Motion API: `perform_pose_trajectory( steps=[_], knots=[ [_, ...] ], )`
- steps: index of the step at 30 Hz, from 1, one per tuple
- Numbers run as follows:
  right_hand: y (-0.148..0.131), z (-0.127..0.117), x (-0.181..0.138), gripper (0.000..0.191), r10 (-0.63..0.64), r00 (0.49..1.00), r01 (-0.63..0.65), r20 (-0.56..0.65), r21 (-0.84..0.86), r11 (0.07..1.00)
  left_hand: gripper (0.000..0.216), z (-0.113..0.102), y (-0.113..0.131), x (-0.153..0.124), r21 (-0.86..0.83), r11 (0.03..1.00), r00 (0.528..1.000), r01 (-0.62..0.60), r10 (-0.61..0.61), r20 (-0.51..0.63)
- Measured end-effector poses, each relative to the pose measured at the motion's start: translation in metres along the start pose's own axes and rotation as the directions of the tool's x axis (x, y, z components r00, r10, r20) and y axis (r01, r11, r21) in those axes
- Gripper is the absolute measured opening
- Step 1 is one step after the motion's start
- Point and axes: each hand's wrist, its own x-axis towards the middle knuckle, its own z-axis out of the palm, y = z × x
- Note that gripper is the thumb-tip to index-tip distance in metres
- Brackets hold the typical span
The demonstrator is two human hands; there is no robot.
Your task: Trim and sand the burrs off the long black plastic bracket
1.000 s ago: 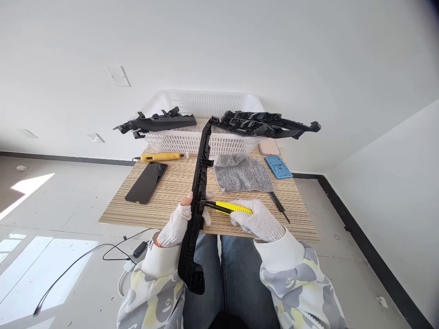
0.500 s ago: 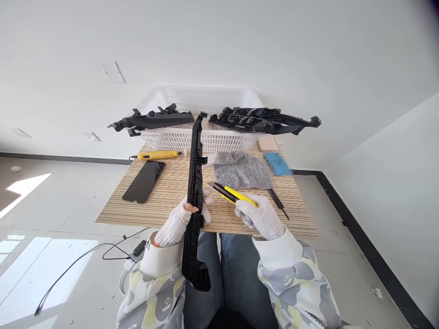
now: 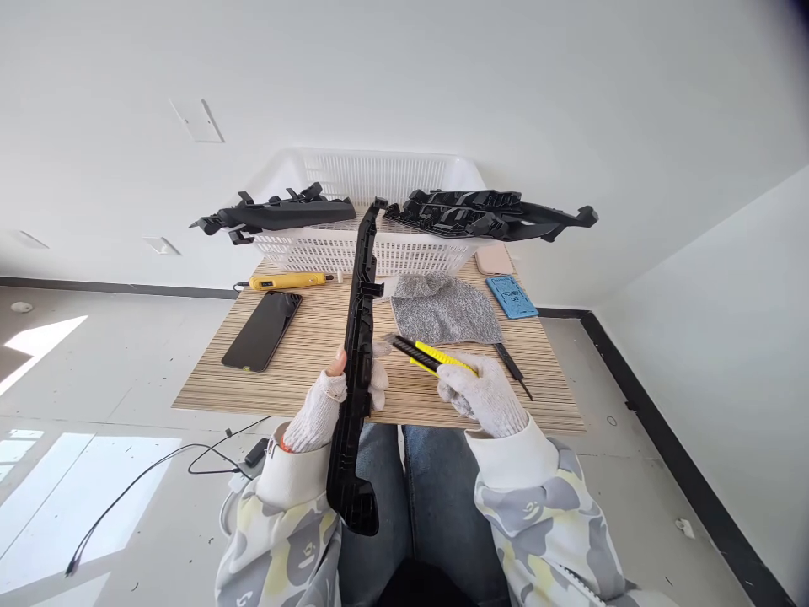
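Wrapped round the middle of a long black plastic trim part (image 3: pixel 359 337) is my left hand (image 3: pixel 329 394), in a white knit glove with the thumb tip bare. The part stands lengthwise before me, its wider foot over my lap and its narrow end by the basket. My right hand (image 3: pixel 484 392), gloved too, is closed on a yellow and black utility knife (image 3: pixel 426 354). The knife's tip points left, close to my left fingers and the part's right edge; whether it touches them I cannot tell.
A white plastic basket (image 3: pixel 404 255) at the back carries more black parts (image 3: pixel 468 215). On the table (image 3: pixel 278 392) lie a phone (image 3: pixel 262 330), a yellow corded tool (image 3: pixel 289 281), a grey cloth (image 3: pixel 446 312), a slim black tool (image 3: pixel 515 371), a blue card-like item (image 3: pixel 511 297) and a pink item (image 3: pixel 494 260).
My left thumb has shifted from across the trim part to its left edge. The part's lower end has swung slightly left. The knife stays nearly in place in my right hand.
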Motion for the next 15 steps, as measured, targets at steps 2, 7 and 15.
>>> perform_pose_trajectory(
  steps=[2,7,15],
  knots=[
    [0.0031,-0.0002,-0.0011,0.041,0.021,0.997,-0.018,0.081,-0.038,0.999,0.082,-0.0007,-0.0014,0.0021,0.002,1.0,1.0,-0.004,0.004,0.013],
    [0.0065,0.0045,-0.0023,0.055,0.026,0.99,-0.01,0.138,-0.116,0.993,0.102,0.0001,-0.0002,0.0046,0.011,1.0,0.997,-0.024,0.024,0.073],
    [0.0077,0.0066,-0.0012,0.047,-0.081,0.993,0.092,0.082,-0.134,0.987,0.099,0.0039,0.0045,0.0002,0.046,0.999,1.0,-0.004,0.003,0.027]
  ],
)
